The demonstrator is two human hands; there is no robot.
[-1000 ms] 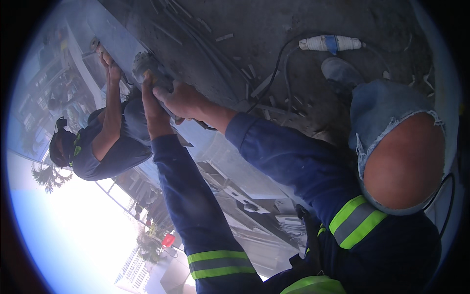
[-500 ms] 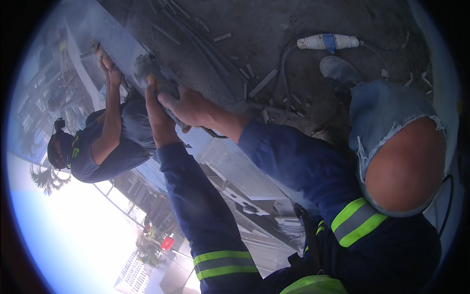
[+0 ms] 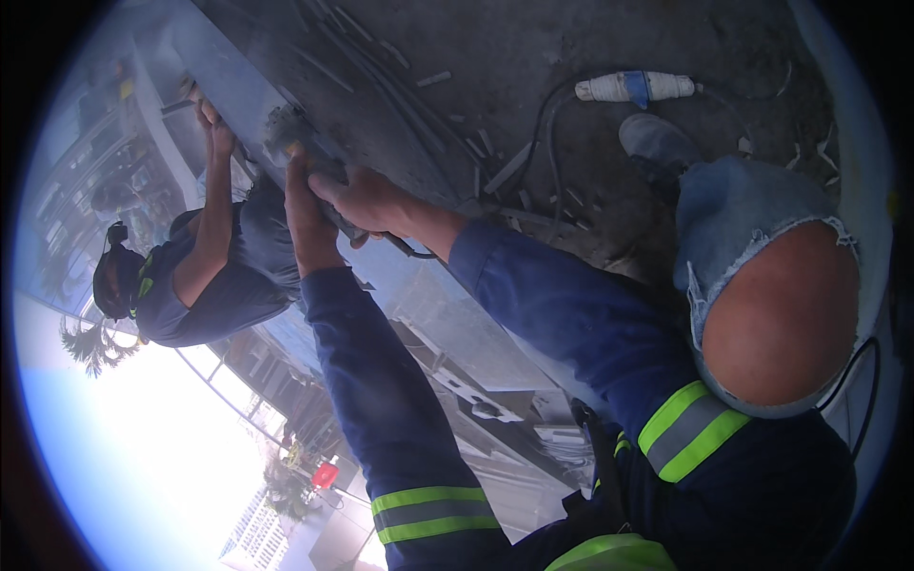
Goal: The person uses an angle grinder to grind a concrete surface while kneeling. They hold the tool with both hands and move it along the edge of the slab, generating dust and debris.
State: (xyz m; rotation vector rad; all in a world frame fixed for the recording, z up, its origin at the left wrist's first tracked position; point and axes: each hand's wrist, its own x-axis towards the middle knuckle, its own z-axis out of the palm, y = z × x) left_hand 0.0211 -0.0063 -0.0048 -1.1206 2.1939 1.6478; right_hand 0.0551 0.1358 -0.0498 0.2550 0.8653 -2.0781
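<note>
Both of my arms reach forward to a dusty grey angle grinder point(image 3: 284, 126), its head against the pale slab point(image 3: 228, 81). My left hand point(image 3: 301, 181) is wrapped round its front part, near a small yellow-orange patch. Behind it, my right hand point(image 3: 367, 197) grips the body, thumb on top, and a dark cable point(image 3: 409, 249) runs out beneath. Haze blurs the grinder's head, so its disc cannot be made out clearly. Across the slab a co-worker point(image 3: 205, 276) in a dark shirt and cap bends over, both hands stretched to a tool point(image 3: 195, 95) at the slab's far end.
On the dusty floor point(image 3: 495, 48) lie cut strips point(image 3: 512, 168) and a white-and-blue cable connector point(image 3: 635, 87) with its cord. My shoe point(image 3: 657, 143) and bent knee point(image 3: 776, 314) are at right. Slabs and offcuts point(image 3: 495, 343) lie below my arms.
My hands and the grinder stay on the slab with only a very slight shift. The co-worker's arms and head have moved a little; the whole view has shifted slightly.
</note>
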